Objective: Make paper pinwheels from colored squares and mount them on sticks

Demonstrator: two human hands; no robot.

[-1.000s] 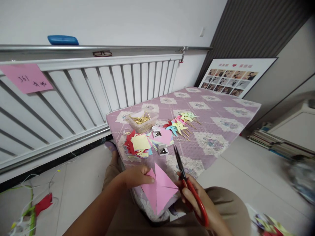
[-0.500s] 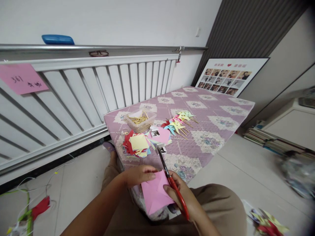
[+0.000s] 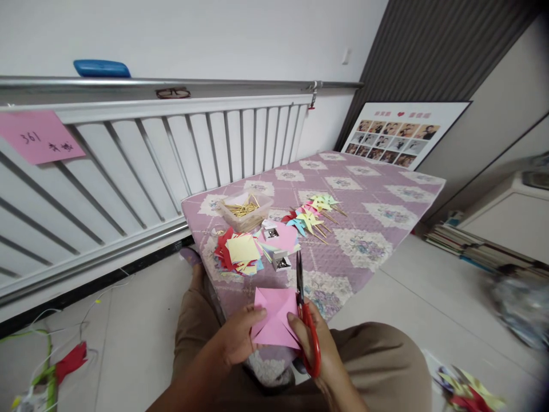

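A square pink sheet of paper (image 3: 275, 313) with slits running in from its corners is between my two hands, above my lap at the near end of the table. My left hand (image 3: 239, 336) pinches its left edge, thumb on top. My right hand (image 3: 321, 339) holds red-handled scissors (image 3: 312, 337), blades pointing away from me, and its thumb also presses on the paper's right side. The blades look nearly closed beside the paper. Beyond them lie a pile of coloured paper squares (image 3: 242, 250) and small white boxes of metal bits (image 3: 282, 261).
Finished paper pinwheels (image 3: 309, 220) on sticks lie on the flowered tablecloth (image 3: 362, 246). A clear tub (image 3: 244, 220) of wooden sticks stands by the radiator (image 3: 223, 143). Cords and a red paper piece (image 3: 71, 361) are on the floor at left. More pinwheels (image 3: 469, 392) lie at lower right.
The pink paper has turned square to me. My left hand has shifted from its upper edge to its left edge. The scissors have swung from slanting left to nearly straight ahead.
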